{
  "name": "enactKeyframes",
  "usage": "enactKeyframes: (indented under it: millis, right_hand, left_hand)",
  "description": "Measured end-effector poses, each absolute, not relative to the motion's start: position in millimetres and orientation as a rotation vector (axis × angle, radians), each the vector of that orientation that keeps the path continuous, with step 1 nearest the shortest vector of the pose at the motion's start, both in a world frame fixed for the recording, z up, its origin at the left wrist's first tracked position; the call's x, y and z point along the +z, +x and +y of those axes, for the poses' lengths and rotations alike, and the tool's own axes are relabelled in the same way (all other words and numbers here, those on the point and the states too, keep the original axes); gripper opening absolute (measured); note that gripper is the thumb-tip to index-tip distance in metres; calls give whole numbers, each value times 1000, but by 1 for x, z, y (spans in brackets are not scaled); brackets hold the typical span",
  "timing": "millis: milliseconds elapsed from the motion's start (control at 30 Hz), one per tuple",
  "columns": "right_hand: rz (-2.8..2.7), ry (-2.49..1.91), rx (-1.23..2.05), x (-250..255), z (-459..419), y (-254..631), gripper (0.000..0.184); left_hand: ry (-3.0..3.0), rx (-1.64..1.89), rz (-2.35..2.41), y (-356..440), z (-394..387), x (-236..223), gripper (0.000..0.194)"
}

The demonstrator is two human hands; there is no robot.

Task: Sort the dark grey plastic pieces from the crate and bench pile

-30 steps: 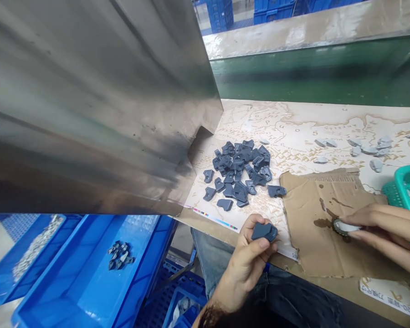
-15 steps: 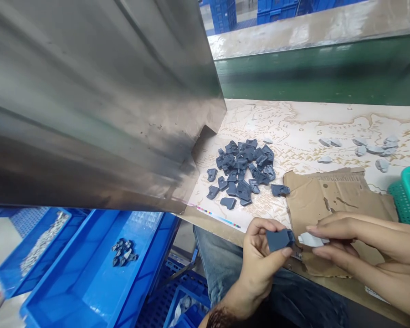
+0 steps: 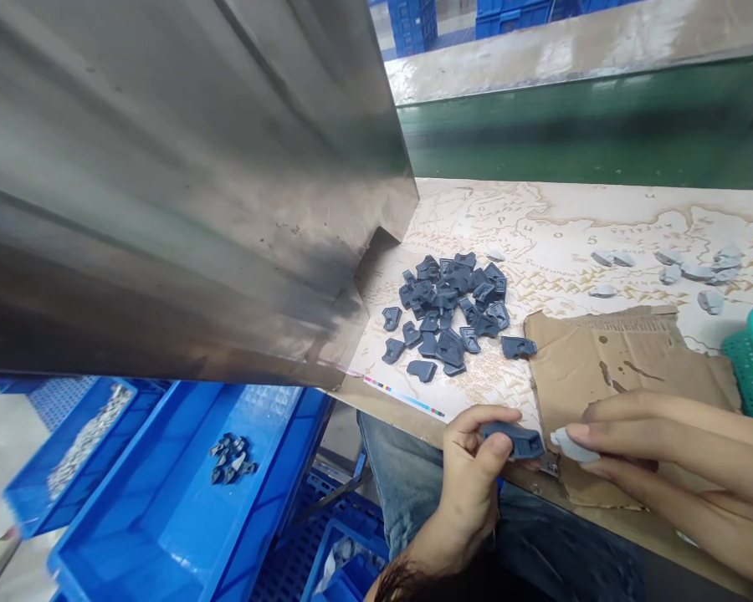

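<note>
Between the thumb and fingers of my left hand (image 3: pixel 473 468) is a dark grey-blue plastic piece (image 3: pixel 515 441), turned with a narrow side up. My right hand (image 3: pixel 665 460) pinches a small light grey plastic piece (image 3: pixel 574 446), its tip close to the end of the dark one; whether they touch I cannot tell. Both hands hover over the table's front edge, beside a flat piece of brown cardboard (image 3: pixel 571 368). Farther back lies a loose heap of similar dark pieces (image 3: pixel 447 301). Several light grey pieces (image 3: pixel 696 272) are scattered at the back right.
A large metal panel (image 3: pixel 194 184) stands to the left of the heap. Below it, a blue bin (image 3: pixel 163 502) holds a few assembled-looking pieces (image 3: pixel 232 458). A smaller blue bin (image 3: pixel 31 493) contains many light parts. At the right edge stands a green basket (image 3: pixel 750 368).
My left hand has turned the dark piece, so a narrow side shows instead of its broad face. The light piece has tilted slightly in my right hand. The view has shifted a little.
</note>
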State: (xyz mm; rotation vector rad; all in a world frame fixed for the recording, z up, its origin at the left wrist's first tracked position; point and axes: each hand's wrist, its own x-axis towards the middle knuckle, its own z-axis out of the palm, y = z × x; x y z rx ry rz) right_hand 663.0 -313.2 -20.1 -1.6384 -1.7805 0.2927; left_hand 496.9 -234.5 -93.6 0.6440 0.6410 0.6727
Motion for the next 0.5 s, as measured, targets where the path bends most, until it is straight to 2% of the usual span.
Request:
enactKeyframes:
  millis: [200,500]
  right_hand:
    - [-1980,-1525,122,-22,-309,666,27]
    - [-2168,-1497,72,-21,-309,668,38]
  left_hand:
    - [632,645,603,498,-234,-92,43]
    - [633,602,583,494,-232,-98,43]
